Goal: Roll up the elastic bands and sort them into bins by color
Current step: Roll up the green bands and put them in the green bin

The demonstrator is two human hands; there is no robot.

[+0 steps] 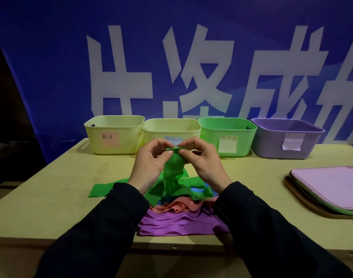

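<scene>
Head view, green band (172, 171): I see a thin, limp strip held up over the table (51, 197), its top edge turned into a small tight roll and the rest hanging slack down to the pile below.
Head view, left hand (149, 159): fingers curled, thumb and fingertips pinching the left end of the roll.
Head view, right hand (199, 157): likewise curled, pinching the right end; the two hands are close together with the roll between them.
Head view, pile (179, 215): more green strips on top, blue and salmon beneath, purple at the bottom, lying in front of me between my sleeves.
Head view, bins: two pale yellow bins (115, 135) (171, 129), a green bin (227, 137) and a purple bin (286, 139) in a row at the far edge, each labelled.
Head view, trays (328, 189): flat stack at the right, apart from the work.
Handling, my judgement: light, soft and stretchy; I expect it to spring open if released, so I would hold it at both ends of the roll and keep the tail taut.
Destination, my judgement: the green bin, just beyond my right hand.
</scene>
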